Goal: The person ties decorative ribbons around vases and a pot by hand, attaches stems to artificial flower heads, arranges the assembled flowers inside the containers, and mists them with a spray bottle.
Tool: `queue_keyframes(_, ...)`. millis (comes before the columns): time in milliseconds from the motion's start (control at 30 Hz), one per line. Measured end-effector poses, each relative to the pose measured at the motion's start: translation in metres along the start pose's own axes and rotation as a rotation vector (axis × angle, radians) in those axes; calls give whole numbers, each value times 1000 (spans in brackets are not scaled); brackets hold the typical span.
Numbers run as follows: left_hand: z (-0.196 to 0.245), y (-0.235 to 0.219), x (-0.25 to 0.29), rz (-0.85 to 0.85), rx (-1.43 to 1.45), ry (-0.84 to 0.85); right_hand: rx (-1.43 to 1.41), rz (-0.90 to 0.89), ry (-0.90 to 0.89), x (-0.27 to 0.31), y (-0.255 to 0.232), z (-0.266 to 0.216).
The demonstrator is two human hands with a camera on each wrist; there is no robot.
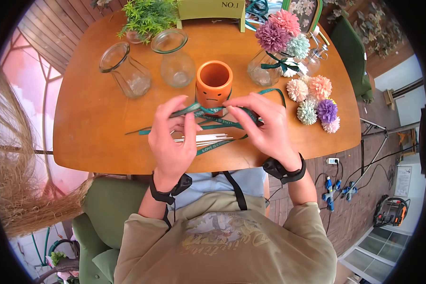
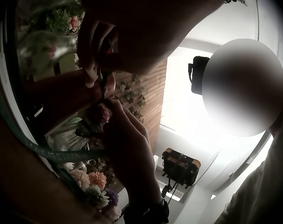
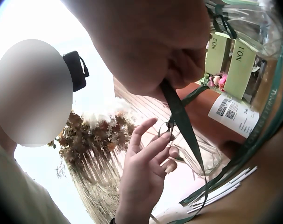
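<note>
A dark green printed ribbon (image 1: 208, 110) stretches between both hands in front of an orange cup-shaped pot (image 1: 213, 90) with a frowning face. My left hand (image 1: 173, 139) pinches the ribbon on the left of the pot. On the other side my right hand (image 1: 266, 124) grips it between thumb and fingers. In the right wrist view, a loose length of the ribbon (image 3: 181, 119) hangs from the right hand, and a white barcode label (image 3: 234, 115) shows on the pot. More ribbon lies in loops on the table below the hands, across thin white sticks (image 1: 206, 138).
Two glass vases (image 1: 177, 68) stand at the back left beside a green plant (image 1: 149, 19). At right, a vase holds pompom flowers (image 1: 272, 37) with a dark bow; several more flowers (image 1: 326, 111) lie near it. A green NO.1 stand (image 1: 212, 10) is at the back.
</note>
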State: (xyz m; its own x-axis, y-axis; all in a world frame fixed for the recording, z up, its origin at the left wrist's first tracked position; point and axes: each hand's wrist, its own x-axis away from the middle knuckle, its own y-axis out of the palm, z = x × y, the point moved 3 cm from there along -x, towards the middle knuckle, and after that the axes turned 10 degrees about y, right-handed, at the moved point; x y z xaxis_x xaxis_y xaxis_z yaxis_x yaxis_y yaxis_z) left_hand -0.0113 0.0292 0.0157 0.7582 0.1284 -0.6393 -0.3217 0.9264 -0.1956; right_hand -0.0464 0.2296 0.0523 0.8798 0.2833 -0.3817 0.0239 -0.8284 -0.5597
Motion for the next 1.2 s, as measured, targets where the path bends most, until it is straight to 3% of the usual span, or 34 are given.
queue_keyframes(167,2,-10,-9,43,-23,-62,55,216,-66,-2,-8,2)
queue_keyframes(233,2,-16,-14,28,-76,-87,89,220,-64,-2,-12,2)
queue_keyframes(300,6,-17,-18,-140,-330,97,122,223,-60,-2,-14,4)
queue_keyframes(333,5,-18,-17,-141,-330,98,116,239,-71,-2,-13,7)
queue_keyframes(433,0,-20,-14,-201,-218,65,94,257,-56,-3,-13,7)
queue_keyframes(500,-4,-23,-12,-94,116,-58,78,260,-28,-3,-14,8)
queue_keyframes(633,-4,-26,-17,-41,266,-71,30,213,60,-4,-13,10)
queue_keyframes(700,-5,-28,-18,-52,558,-91,17,196,92,-5,-12,12)
queue_keyframes(733,-5,-30,-19,-51,557,-91,44,195,58,-5,-11,15)
queue_keyframes(800,-5,-28,-20,-127,916,-246,70,195,23,-6,-11,18)
queue_keyframes(933,-21,-26,-14,-128,821,-154,95,221,-22,-6,-10,18)
queue_keyframes(1000,-27,-30,-15,-1,681,-116,84,212,4,-7,-10,19)
queue_keyframes(1100,-26,-32,-15,-3,747,-166,92,210,9,-7,-9,19)
queue_keyframes(1200,-31,-38,-17,8,788,-163,4,138,142,-6,-7,23)
